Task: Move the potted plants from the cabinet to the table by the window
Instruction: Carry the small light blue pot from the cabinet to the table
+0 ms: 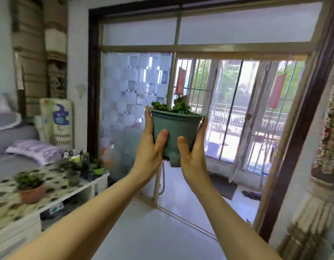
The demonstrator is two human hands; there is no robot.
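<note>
both hands clasped one green plastic pot point(176, 132) from opposite sides, held out in mid-air at arm's length. the left hand point(150, 147) lay along the pot's left wall, fingers running up toward the rim and the thumb curved across the front. the right hand point(193, 147) mirrored it on the right wall, its thumb also on the front face. the thumbs sat close together but apart. the fingers behind the pot were hidden.

a small leafy plant point(173, 106) with round green leaves rose above the rim. the pot sat upright or nearly so, its base showing below the palms with nothing under it.

a low white table point(72, 186) with a spotted cover stood at the lower left, near the glazed sliding doors point(215, 113). it already carried a terracotta potted plant point(30, 186) and a small lime-green pot point(98, 168) among other blurred items.

the risks, as a judgement: the hold relied on side pressure alone on a smooth, tapering wall, so a slackened squeeze could let the pot slide down through the palms. a tilt while walking could spill soil. setting it down among the crowded pots could knock a neighbour over.

the pot sat between the two palms, its rim at fingertip level and its base just below the heels of the hands.
</note>
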